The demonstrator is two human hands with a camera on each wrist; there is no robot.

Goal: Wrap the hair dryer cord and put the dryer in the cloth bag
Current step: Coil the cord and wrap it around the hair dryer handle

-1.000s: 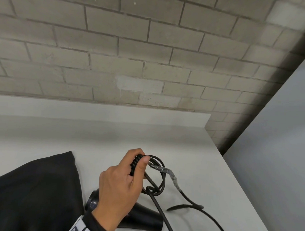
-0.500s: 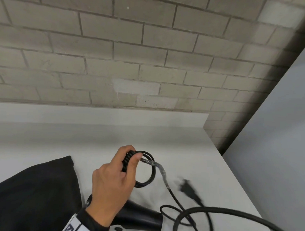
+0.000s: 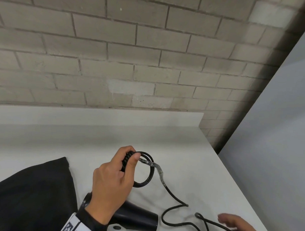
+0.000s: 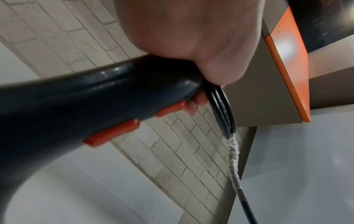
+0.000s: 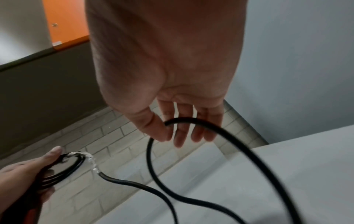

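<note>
My left hand grips the handle of the black hair dryer, thumb pressing cord coils against its ribbed end. The dryer's barrel lies low over the white table. In the left wrist view the handle shows red switches, with the coils past my fingers. A taped stretch of cord leaves the coils, and the loose cord snakes to my right hand. That hand pinches the cord between thumb and nearly straight fingers. The black cloth bag lies at the left.
A brick wall rises behind the table's raised back edge. A grey panel stands off the table's right edge. Bare tabletop stretches behind and to the right of the hands. An orange-edged cabinet hangs overhead.
The swinging loose cord has settled on the table. My right hand has come into view at the lower right, holding it. The left hand keeps its grip, and its coil looks tidier.
</note>
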